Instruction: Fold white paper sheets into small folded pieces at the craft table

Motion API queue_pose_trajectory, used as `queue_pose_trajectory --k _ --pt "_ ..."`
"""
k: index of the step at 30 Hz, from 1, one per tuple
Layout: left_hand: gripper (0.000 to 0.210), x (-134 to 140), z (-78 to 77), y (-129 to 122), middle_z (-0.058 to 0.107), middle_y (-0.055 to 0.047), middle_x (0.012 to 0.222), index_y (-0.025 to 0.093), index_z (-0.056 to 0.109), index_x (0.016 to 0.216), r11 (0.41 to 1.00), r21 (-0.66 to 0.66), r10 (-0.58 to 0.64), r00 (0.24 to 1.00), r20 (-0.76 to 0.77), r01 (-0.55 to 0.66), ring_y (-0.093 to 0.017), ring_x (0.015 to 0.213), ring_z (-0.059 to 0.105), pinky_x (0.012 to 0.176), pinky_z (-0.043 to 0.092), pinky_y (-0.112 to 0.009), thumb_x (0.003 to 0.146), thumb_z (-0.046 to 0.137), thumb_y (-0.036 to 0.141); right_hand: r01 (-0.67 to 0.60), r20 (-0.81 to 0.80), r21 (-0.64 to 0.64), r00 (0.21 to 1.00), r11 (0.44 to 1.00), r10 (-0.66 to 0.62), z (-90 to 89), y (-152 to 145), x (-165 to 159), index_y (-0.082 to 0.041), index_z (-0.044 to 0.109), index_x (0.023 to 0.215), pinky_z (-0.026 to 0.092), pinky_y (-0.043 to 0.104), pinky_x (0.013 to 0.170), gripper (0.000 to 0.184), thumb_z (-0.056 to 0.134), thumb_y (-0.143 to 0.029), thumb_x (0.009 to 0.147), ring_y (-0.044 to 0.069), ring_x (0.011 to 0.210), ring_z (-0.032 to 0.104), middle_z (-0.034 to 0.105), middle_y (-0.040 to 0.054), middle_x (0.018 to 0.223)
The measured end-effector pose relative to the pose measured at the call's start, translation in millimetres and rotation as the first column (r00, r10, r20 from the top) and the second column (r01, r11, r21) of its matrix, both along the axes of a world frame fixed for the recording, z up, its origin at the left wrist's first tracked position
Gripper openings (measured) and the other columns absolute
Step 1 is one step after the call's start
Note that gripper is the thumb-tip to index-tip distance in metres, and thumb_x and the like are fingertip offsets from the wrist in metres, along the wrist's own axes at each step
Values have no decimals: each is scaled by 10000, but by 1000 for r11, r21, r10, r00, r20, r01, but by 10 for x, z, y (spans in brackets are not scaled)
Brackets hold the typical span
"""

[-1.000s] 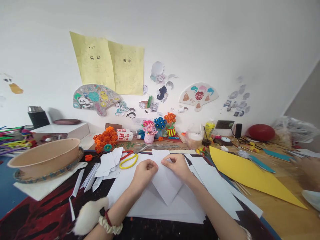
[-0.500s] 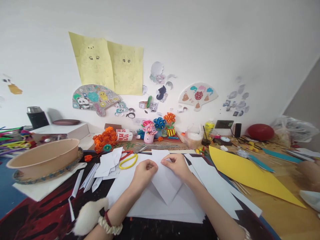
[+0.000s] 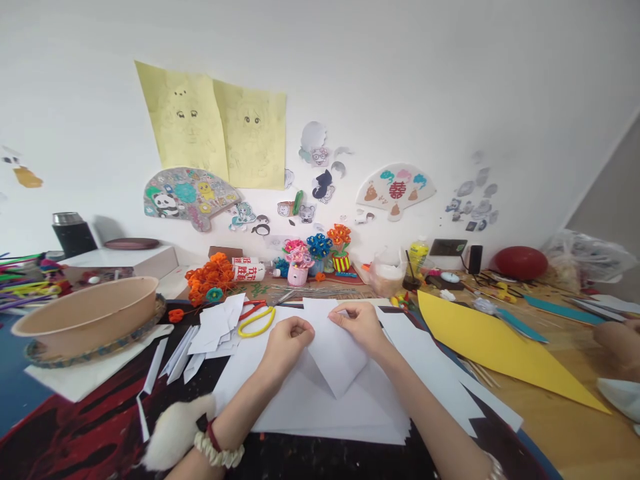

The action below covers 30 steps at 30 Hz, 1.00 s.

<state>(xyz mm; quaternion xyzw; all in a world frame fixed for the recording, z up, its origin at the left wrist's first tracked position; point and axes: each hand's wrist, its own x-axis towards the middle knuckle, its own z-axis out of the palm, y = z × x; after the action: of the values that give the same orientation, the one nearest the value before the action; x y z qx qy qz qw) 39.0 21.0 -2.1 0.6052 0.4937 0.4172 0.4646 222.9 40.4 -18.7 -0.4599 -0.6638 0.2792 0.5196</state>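
I read one head view. In the centre of the frame, the folded sheet (image 3: 337,367) of white paper is tilted above a stack of white paper (image 3: 325,423), with its pointed lower corner toward the bottom edge. I read the left hand (image 3: 287,339) at the sheet's left edge, its fingers pinched together on that edge. I read the right hand (image 3: 361,328) at the upper right of the sheet, thumb and forefinger likewise clamped on the paper; what lies behind the fingertips is hidden from me. Just left of the stack I log the scissors (image 3: 273,315), one handle yellow and one red, beside the cut paper pieces (image 3: 215,327). The bowl (image 3: 85,313) stands at the left of the frame; the orange flowers (image 3: 203,283) lie behind the cut pieces. Right of centre, the yellow sheet (image 3: 500,347) extends across the wooden worktop (image 3: 545,440). At the right edge I register a co-worker's hand (image 3: 620,343), blurred.
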Motion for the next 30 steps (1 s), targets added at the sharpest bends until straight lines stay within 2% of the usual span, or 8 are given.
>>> queue_pose_trajectory --k 14,20,25,28,30 --pt "196 12 63 -57 512 17 599 138 596 692 1000 -4 -25 1000 1 25 -126 579 448 556 310 -239 609 581 316 31 -51 -4 998 1000 -31 -9 36 118 -167 730 669 409 279 573 211 723 -378 673 199 639 597 711 53 698" --pt "135 -21 58 -14 492 26 563 143 589 651 999 15 -39 999 -33 40 -120 551 438 533 295 -237 604 567 268 157 -114 19 981 987 -154 -20 106 287 -150 718 693 410 290 569 301 722 -449 657 207 642 586 702 74 712" --pt "150 -16 61 -29 538 5 606 146 597 686 993 110 -25 993 -115 38 -132 566 455 550 324 -248 657 559 289 250 -145 31 959 968 -243 -14 111 308 -138 712 729 386 287 537 348 697 -483 686 197 600 560 683 71 680" --pt "150 4 63 -65 603 -24 686 150 605 704 981 186 -30 988 -152 58 -147 612 495 577 362 -254 689 558 293 225 -140 51 966 973 -216 45 34 166 -151 712 745 416 304 583 318 694 -466 706 209 647 577 695 76 722" --pt "205 20 62 -82 632 -45 743 148 614 745 976 204 -56 990 -126 81 -154 635 523 586 387 -258 731 551 343 150 -132 66 981 986 -141 109 -48 43 -167 708 742 448 310 628 294 685 -459 727 217 701 602 704 75 765"
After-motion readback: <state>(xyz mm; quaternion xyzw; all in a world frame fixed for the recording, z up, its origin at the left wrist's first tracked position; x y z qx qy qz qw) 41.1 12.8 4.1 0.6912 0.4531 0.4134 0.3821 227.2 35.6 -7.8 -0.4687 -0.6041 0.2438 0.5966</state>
